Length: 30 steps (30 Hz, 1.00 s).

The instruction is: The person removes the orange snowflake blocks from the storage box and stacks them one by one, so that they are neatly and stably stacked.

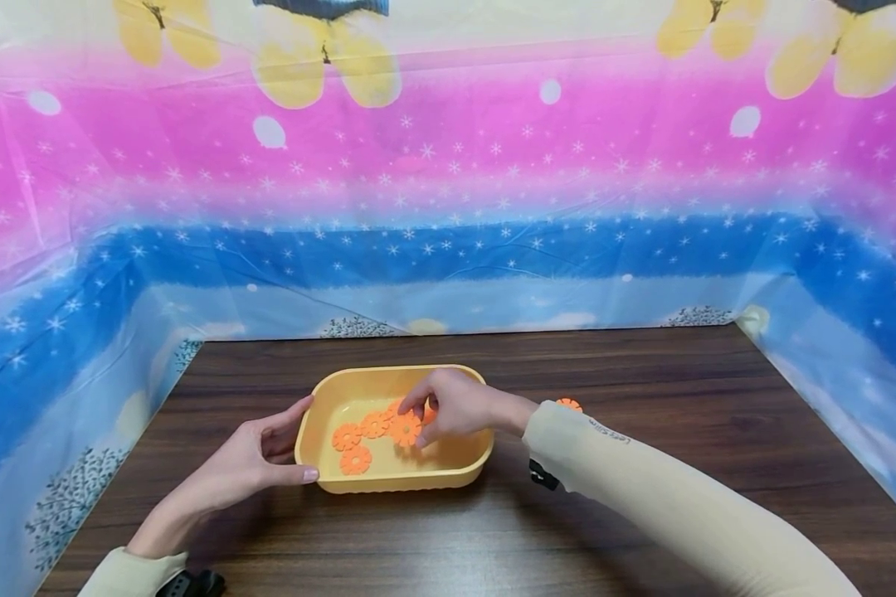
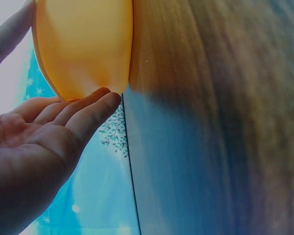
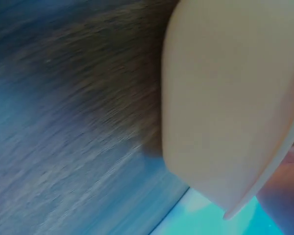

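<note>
A shallow yellow plastic basin (image 1: 396, 479) stands on the table, with several orange slotted flower-shaped discs (image 1: 355, 460) lying on its floor, mostly to the left and middle. My left hand (image 1: 250, 460) steadies the basin's left end, thumb at the front corner and fingers by the back one. Those fingers (image 2: 88, 110) look nearly straight against the outer wall in the left wrist view. My right hand (image 1: 451, 406) reaches inside over the right rim, pinching an orange disc between thumb and index finger. The basin's pale outer wall (image 3: 225, 98) hides most of that hand in the right wrist view.
Another orange disc (image 1: 569, 405) lies on the dark wooden table (image 1: 642, 365) right of the basin, partly behind the right sleeve (image 1: 642, 464). A patterned cloth (image 1: 455, 249) hangs around the table's back and sides.
</note>
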Tool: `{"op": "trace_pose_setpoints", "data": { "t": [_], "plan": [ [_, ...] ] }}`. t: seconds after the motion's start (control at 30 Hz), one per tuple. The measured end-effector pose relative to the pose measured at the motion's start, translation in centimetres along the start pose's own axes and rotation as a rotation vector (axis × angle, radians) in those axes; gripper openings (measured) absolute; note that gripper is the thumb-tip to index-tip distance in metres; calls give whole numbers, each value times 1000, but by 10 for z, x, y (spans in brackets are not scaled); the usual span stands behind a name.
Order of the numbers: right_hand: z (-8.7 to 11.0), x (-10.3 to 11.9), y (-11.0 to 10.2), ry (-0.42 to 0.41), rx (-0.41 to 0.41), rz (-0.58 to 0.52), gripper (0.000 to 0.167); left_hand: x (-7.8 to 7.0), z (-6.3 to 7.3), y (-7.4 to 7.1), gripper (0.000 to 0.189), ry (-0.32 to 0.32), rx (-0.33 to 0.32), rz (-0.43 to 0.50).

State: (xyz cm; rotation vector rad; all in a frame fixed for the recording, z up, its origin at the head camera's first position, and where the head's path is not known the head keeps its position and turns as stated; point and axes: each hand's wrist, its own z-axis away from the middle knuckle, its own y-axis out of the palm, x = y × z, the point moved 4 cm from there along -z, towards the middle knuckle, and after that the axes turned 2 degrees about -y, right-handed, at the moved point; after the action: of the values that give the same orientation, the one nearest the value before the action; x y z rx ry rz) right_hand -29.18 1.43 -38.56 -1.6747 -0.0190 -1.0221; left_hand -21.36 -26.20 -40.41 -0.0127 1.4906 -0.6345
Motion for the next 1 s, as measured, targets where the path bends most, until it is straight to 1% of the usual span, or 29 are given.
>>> {"op": "trace_pose_setpoints", "data": {
  "t": [0.13, 0.37, 0.6, 0.83, 1.0],
  "plan": [
    [6, -4, -3, 6, -27, -13, 39, 0, 0, 0, 103, 2, 0, -2],
    [18, -5, -12, 5, -60, -87, 42, 0, 0, 0, 103, 5, 1, -4],
    [31, -6, -23, 20, -107, -146, 40, 0, -1, 0, 103, -2, -1, -2],
    [43, -10, -33, -1, -147, -108, 40, 0, 0, 1, 103, 1, 3, 2],
    [53, -17, -43, 25, -174, -91, 42, 0, 0, 0, 103, 0, 4, 5]
  ]
}}
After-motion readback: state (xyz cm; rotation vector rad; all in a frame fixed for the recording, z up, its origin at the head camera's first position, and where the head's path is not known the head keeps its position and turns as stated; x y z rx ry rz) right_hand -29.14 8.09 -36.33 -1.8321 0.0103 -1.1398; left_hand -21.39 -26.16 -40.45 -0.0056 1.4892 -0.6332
